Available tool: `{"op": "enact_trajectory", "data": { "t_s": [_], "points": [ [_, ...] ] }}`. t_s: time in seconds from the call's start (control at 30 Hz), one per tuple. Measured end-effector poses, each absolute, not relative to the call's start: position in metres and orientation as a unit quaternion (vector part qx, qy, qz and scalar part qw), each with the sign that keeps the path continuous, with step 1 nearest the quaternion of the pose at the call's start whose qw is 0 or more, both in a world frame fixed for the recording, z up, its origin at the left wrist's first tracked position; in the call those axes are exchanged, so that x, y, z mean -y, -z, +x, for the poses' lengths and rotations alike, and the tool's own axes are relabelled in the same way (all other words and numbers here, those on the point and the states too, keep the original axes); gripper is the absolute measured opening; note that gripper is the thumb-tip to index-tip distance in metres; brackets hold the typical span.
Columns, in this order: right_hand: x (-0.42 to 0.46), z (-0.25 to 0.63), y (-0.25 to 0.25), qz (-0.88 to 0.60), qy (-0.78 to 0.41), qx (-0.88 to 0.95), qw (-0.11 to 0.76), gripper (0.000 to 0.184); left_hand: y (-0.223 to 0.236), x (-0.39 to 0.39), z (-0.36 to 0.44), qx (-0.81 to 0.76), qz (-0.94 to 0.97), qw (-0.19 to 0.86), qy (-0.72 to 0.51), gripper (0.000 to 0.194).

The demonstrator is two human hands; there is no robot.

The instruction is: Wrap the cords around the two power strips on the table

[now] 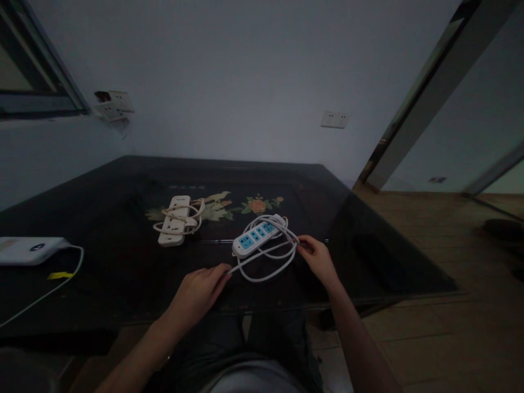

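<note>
A white power strip (256, 236) with blue socket faces lies slantwise on the dark table in front of me. Its white cord (262, 280) is looped loosely around and beside it. My left hand (207, 284) pinches one stretch of the cord at the near left of the strip. At the right of the loops, my right hand (314, 255) is closed on the gathered cord, thumb and fingers together. Left of these, a second, cream power strip (175, 221) rests on the table with its own cord wrapped around it, touched by neither hand.
A white device (30, 250) with a thin cable lies at the table's left, near a yellow strip (60, 275). The dark glossy table (123, 284) has a floral print. Wall sockets (334, 119) are behind it, and wooden floor (426, 338) lies to the right.
</note>
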State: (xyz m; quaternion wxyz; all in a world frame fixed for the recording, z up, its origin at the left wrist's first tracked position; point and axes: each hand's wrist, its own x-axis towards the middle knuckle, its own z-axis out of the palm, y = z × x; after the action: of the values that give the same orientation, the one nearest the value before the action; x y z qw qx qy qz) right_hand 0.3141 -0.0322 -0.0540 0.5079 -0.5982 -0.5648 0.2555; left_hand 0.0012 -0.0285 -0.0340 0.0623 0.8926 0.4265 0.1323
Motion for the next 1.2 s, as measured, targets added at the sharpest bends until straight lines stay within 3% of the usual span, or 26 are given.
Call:
{"op": "enact_trajectory", "data": {
  "t_s": [0.13, 0.27, 0.57, 0.83, 1.2],
  "points": [
    [0.036, 0.314, 0.053, -0.596, -0.254, 0.567, 0.508, 0.022, 0.015, 0.035, 0.025, -0.455, 0.877, 0.091, -0.123, 0.027],
    [0.039, 0.312, 0.050, -0.599, -0.253, 0.569, 0.504, 0.025, -0.003, 0.034, 0.048, -0.482, 0.871, 0.079, -0.048, 0.029],
    [0.033, 0.307, 0.055, -0.635, -0.219, 0.507, 0.540, 0.027, -0.013, 0.037, 0.049, -0.489, 0.871, 0.038, -0.004, 0.045],
    [0.028, 0.317, 0.063, -0.620, -0.261, 0.452, 0.586, 0.030, -0.014, 0.025, 0.057, -0.436, 0.899, 0.039, 0.030, 0.040],
    [0.016, 0.329, 0.058, -0.617, -0.298, 0.499, 0.530, 0.024, -0.047, 0.003, 0.082, -0.330, 0.941, 0.037, 0.058, 0.028]
  ]
}}
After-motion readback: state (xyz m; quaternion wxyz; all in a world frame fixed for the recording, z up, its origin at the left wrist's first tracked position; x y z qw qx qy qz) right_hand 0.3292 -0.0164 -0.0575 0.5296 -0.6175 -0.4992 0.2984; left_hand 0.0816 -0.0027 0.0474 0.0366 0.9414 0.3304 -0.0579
